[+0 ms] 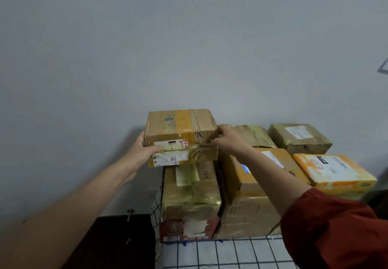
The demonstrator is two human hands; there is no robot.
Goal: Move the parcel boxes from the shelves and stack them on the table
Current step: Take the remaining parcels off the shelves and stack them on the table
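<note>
While my left hand (142,149) grips the left end of the top parcel box (180,128) and my right hand (226,140) pinches its right front corner, it sits on a taped stack (191,195) over the wire-grid shelf (231,254). No tabletop shows, so I judge every parcel here, the tall brown box (252,187) and orange parcel (333,172) included, still to move. The wall (189,38) stands close behind and the tall brown box crowds the right; free room lies above and leftward.

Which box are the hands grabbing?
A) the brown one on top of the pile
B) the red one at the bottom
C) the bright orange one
A: the left hand and the right hand grip opposite sides of the top brown box.
</note>
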